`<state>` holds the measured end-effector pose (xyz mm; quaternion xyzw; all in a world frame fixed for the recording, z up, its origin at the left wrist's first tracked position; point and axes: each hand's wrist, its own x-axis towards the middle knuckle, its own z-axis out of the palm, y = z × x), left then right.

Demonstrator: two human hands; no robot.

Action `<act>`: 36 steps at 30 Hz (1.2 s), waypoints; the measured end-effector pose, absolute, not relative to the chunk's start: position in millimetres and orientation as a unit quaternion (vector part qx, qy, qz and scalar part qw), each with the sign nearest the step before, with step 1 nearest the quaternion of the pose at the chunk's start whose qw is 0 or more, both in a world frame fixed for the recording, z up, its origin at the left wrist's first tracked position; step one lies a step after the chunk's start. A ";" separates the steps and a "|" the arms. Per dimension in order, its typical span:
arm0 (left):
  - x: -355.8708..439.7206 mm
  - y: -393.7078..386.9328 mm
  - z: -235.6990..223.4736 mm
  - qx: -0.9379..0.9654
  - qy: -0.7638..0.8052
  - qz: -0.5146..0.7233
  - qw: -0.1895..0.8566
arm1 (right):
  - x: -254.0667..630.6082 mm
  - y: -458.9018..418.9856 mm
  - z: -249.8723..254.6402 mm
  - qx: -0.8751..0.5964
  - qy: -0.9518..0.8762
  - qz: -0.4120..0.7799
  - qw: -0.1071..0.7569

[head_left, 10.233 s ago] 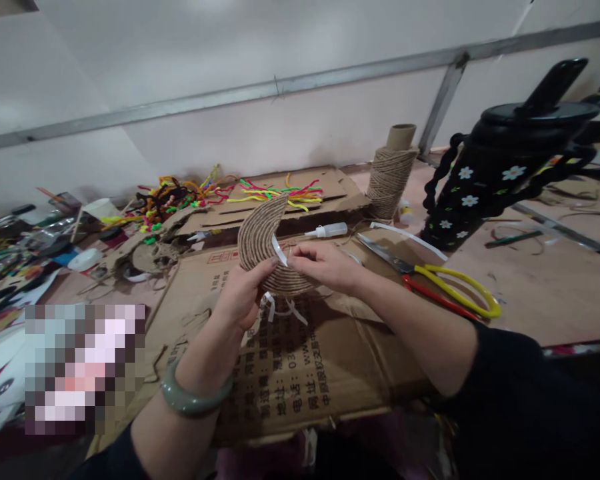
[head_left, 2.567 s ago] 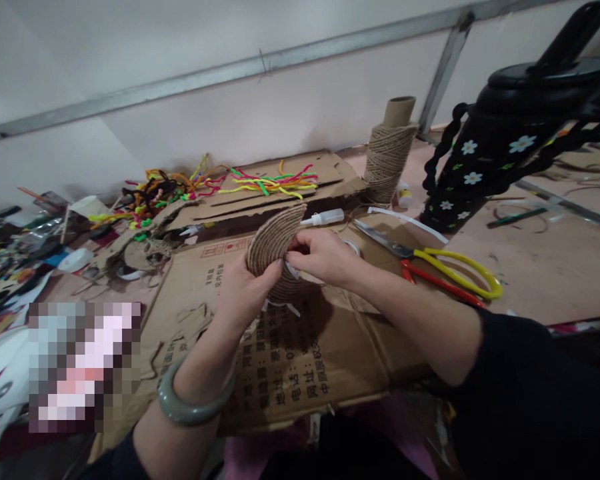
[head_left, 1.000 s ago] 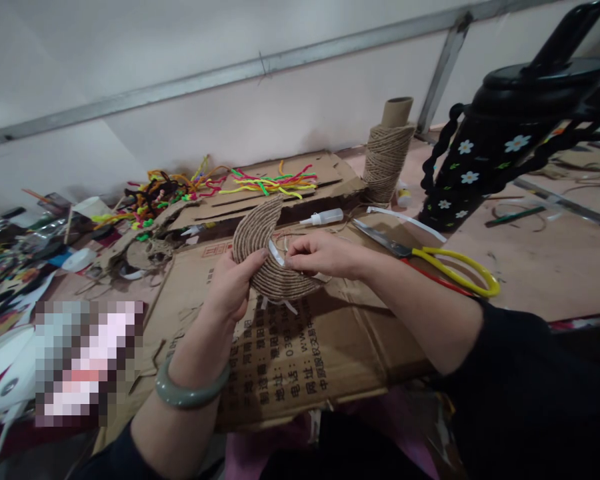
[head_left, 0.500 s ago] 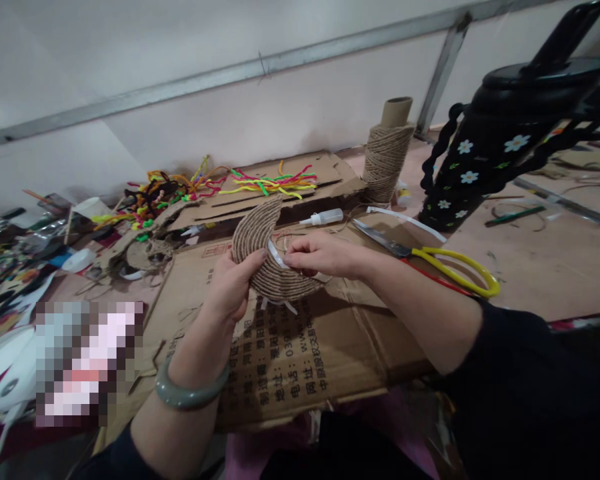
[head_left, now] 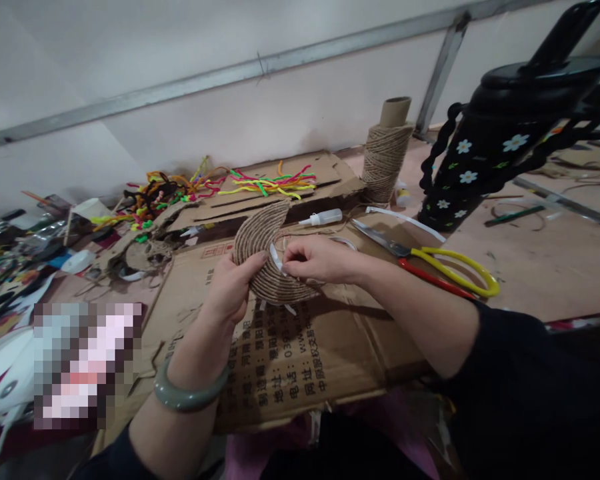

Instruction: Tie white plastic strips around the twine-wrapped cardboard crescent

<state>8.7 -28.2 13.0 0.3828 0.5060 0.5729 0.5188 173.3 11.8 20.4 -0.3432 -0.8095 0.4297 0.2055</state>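
Observation:
My left hand point(head_left: 233, 287) grips a crescent-shaped piece covered in wound jute twine point(head_left: 257, 240), held upright above a flattened cardboard box point(head_left: 300, 353). My right hand point(head_left: 320, 259) pinches a thin white strip point(head_left: 276, 257) at the crescent's inner edge. A green bangle point(head_left: 187, 395) circles my left wrist. More white strip ends hang below the crescent.
Yellow-and-red scissors point(head_left: 440, 273) lie to the right, a small glue bottle point(head_left: 325, 217) behind the hands. A twine spool point(head_left: 384, 160) stands at the back. Coloured pipe cleaners point(head_left: 265, 183) lie on cardboard. A black flowered bottle point(head_left: 500, 147) stands at right. Clutter fills the left.
The crescent has tilted slightly and my right hand has shifted a little along the white strip at its inner edge. Both hands keep their hold.

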 end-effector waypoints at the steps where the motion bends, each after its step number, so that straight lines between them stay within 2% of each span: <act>1: 8.7 -28.2 13.3 0.381 0.504 0.577 0.518 | 173.0 11.4 20.0 -0.341 -0.806 0.437 0.210; 8: 8.7 -28.7 13.3 0.378 0.503 0.577 0.520 | 172.9 11.5 19.3 -0.334 -0.787 0.465 0.230; 15: 10.2 -29.4 12.3 0.381 0.497 0.564 0.538 | 172.1 11.1 19.1 -0.304 -0.803 0.483 0.171; 36: 13.0 -31.0 14.7 0.375 0.488 0.559 0.556 | 168.7 8.1 23.8 -0.353 -0.783 0.446 0.252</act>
